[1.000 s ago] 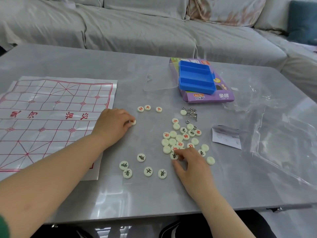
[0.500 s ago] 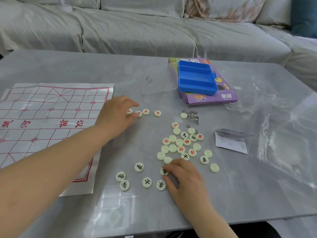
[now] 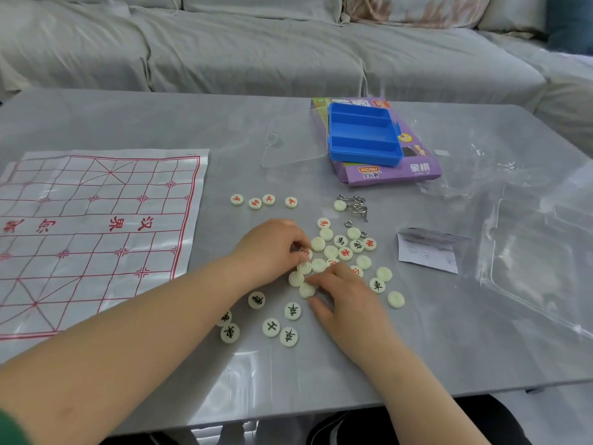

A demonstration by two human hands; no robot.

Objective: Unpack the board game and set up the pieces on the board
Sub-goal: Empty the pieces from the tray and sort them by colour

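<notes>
Right now I'm sorting, not placing: the board (image 3: 96, 236) lies left on the table (image 3: 449, 332) w/ no pieces on it. My L hand (image 3: 272, 252) pinches a red piece (image 3: 306, 253) at the left edge of the pile (image 3: 330, 252), thumb & curled fingers round it. My R hand (image 3: 349, 303) holds nothing as far as I can see; its straight fingertips rest on blank-side pieces at the pile's near edge.

To do this well, I think:
- Lift the red piece clear instead of dragging it, so its neighbours don't scatter.
- Take it to the red row (image 3: 268, 199), far-left of the pile, & set it face up.
- Use R fingertips to flip blanks one at a time & read the colour before moving them.
- Send black ones to the black group (image 3: 271, 327), near side, & keep the two lots well apart.

Vs 0.5 s ago:
- L hand was up at the red row; now it's down at the pile.
- R hand was at the black group w/ a piece under it; now it's at the pile's near edge & that piece lies free.
- Red row has 4 pieces; it had 3 a sec ago.
</notes>
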